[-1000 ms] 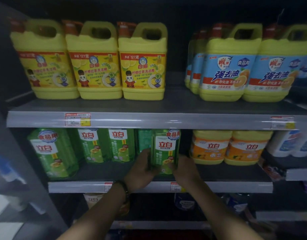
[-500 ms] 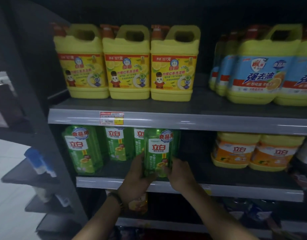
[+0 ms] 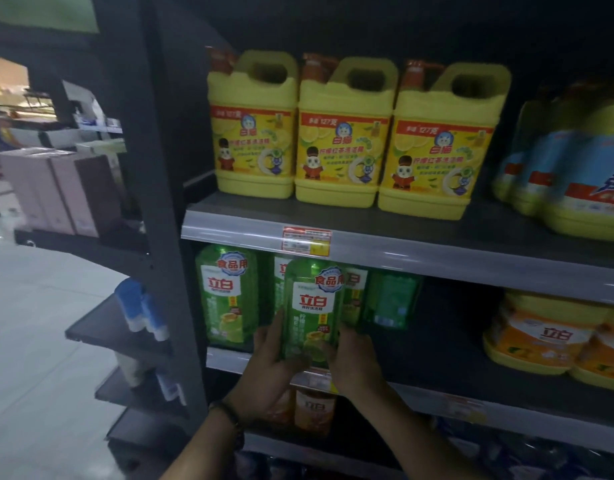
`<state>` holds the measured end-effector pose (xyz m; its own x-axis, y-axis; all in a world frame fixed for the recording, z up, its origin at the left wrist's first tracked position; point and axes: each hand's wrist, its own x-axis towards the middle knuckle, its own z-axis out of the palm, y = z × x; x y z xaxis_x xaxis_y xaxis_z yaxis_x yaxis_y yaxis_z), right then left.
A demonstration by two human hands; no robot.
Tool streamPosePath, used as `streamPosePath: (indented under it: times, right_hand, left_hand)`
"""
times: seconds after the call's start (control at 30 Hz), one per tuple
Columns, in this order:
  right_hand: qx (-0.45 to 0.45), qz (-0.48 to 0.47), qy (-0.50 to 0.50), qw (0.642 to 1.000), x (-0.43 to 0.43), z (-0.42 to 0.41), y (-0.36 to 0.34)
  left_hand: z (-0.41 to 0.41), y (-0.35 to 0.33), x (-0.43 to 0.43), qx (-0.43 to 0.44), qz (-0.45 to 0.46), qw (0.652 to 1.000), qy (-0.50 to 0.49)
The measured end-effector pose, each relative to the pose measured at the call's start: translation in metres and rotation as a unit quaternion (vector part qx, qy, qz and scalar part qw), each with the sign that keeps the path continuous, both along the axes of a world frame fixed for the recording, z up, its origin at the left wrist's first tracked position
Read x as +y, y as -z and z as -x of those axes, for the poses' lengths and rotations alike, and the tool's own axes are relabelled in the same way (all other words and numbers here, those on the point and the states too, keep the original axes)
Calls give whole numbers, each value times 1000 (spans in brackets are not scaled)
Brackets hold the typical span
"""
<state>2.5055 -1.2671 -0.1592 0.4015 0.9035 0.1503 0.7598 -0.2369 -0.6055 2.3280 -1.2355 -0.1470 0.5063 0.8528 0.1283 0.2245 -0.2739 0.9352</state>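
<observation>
A green dish-soap bottle [image 3: 312, 306] with a white and red label stands upright at the front edge of the middle shelf [image 3: 471, 407]. My left hand [image 3: 274, 368] grips its lower left side and my right hand [image 3: 354, 358] grips its lower right side. Another green bottle [image 3: 227, 296] stands to its left, and more green bottles [image 3: 388, 299] sit behind it to the right.
Three yellow jugs [image 3: 340, 140] stand on the upper shelf [image 3: 437, 251], blue-labelled yellow jugs [image 3: 575, 174] at right. Orange-labelled jugs [image 3: 548, 337] sit right on the middle shelf. A dark upright post [image 3: 160, 202] bounds the shelf at left, with small side shelves [image 3: 101, 330].
The green bottle has moved left along the middle shelf in both hands, toward the leftmost green bottle. The view has swung to the left, showing the aisle and end shelves.
</observation>
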Motion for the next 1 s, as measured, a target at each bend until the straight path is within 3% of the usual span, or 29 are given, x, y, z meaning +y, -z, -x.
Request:
streamPosePath:
  times: [0.23, 0.63, 0.83, 1.0]
  right_hand:
    - [5, 12, 5, 1000, 28, 31, 6]
    - [-13, 38, 6, 999, 46, 44, 16]
    - [7, 36, -20, 999, 45, 39, 7]
    - [116, 2, -37, 993, 20, 10, -1]
  left_hand:
    - [24, 16, 15, -31, 26, 999, -17]
    - [22, 8, 11, 3, 47, 997, -63]
    - [20, 8, 7, 70, 7, 994, -80]
    - [-9, 26, -15, 41, -87, 974, -206]
